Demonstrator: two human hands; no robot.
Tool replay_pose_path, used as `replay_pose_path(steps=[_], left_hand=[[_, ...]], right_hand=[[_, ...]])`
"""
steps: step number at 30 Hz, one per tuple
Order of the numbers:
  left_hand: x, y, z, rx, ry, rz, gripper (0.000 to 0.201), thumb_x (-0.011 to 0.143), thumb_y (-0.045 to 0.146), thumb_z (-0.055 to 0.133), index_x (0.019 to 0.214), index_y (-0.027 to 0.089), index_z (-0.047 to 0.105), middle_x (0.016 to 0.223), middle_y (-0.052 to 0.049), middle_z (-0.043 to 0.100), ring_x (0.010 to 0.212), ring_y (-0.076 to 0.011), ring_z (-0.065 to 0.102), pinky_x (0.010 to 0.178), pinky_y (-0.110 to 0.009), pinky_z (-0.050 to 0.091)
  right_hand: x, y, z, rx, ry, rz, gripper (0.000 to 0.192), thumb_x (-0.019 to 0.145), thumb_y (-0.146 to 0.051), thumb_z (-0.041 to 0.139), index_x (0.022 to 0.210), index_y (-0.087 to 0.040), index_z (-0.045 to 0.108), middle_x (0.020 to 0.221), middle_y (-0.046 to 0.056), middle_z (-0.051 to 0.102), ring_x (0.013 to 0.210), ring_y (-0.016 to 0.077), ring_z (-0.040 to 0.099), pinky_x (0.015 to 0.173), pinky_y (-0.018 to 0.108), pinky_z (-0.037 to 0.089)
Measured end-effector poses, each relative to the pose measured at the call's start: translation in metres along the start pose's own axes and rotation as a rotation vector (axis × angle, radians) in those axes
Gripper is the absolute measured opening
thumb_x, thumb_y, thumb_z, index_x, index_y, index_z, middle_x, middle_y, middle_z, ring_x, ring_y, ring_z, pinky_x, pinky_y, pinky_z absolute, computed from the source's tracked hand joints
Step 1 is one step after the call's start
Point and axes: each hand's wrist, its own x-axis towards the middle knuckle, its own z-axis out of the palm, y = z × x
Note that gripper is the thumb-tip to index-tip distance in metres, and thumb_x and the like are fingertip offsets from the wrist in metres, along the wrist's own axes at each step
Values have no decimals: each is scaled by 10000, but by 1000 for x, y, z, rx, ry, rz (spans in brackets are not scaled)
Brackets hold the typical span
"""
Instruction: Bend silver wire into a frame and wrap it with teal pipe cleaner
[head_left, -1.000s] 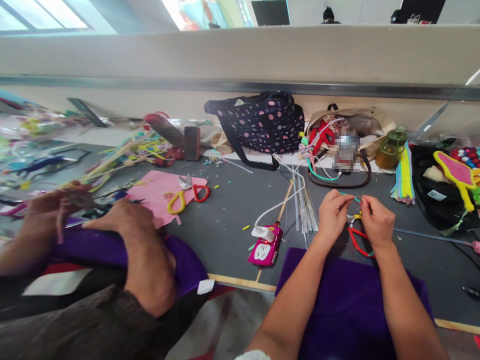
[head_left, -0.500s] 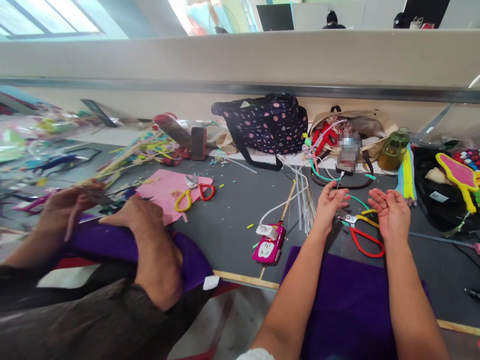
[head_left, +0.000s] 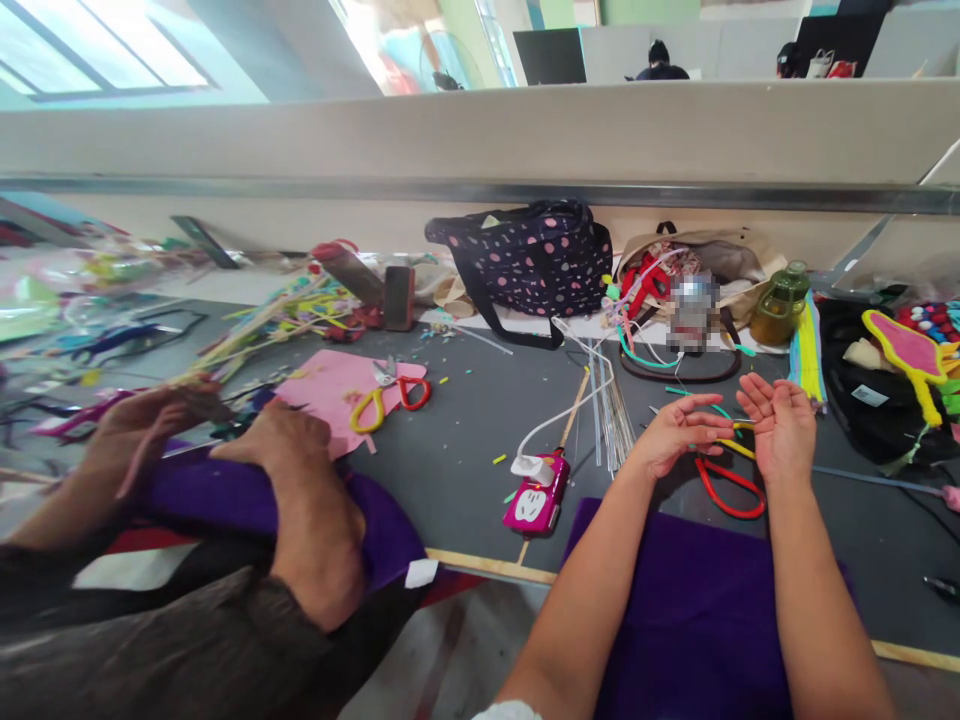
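Observation:
My left hand [head_left: 684, 437] is turned sideways over the table, its fingers closed in a pinch. A thin wire-like piece [head_left: 745, 424] runs from its fingertips toward my right hand [head_left: 781, 425]. That right hand is palm up, fingers apart and loosely curled; the wire's far end appears to meet it. Beneath and between both hands lie scissors with one red and one yellow handle [head_left: 731, 490], partly hidden by my left hand. A teal fuzzy stem [head_left: 721, 410] is just behind them. Purple cloth [head_left: 697, 600] spreads below my forearms.
To the left, a co-worker's hands [head_left: 277, 440] work over purple cloth, near pink paper [head_left: 322, 375] and other scissors [head_left: 367, 408]. A magenta power socket [head_left: 538, 500] with a white cable stands left of my arms. Behind are bundled stems [head_left: 611, 420], a dotted bag [head_left: 532, 260] and a green bottle [head_left: 780, 305].
My left hand has turned, its fingers now pointing right and closer to my right hand. The wire, upright before, now lies across between the hands. My right hand has barely moved.

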Motion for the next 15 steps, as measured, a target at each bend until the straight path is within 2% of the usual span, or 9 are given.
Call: replay_pose_path(steps=[7,10,15], left_hand=[[4,-1,-4,-32,166,130,541,624,185,847,1125,141,649,996,-111,731,910,-239,711,753,-339,568],[5,-1,-5,-46,201,152,479,668,242,822,1104,134,656,995,-117,728,915,-248,710,748,-352,577],[6,1,-5,-80,259,187,419,780,370,730,1117,136,642,981,-124,716,905,-250,709,705,-354,596]], right_hand=[[-2,2,1,-158,10,48,315,741,-434,766,859,-165,653,808,25,708,687,127,686,564,225,581],[-4,1,3,-217,2,57,313,695,-398,798,877,-173,680,769,1,687,638,106,645,539,214,570],[-7,0,5,-311,-88,114,375,663,-379,803,945,-170,671,697,-8,690,538,104,620,485,214,542]])
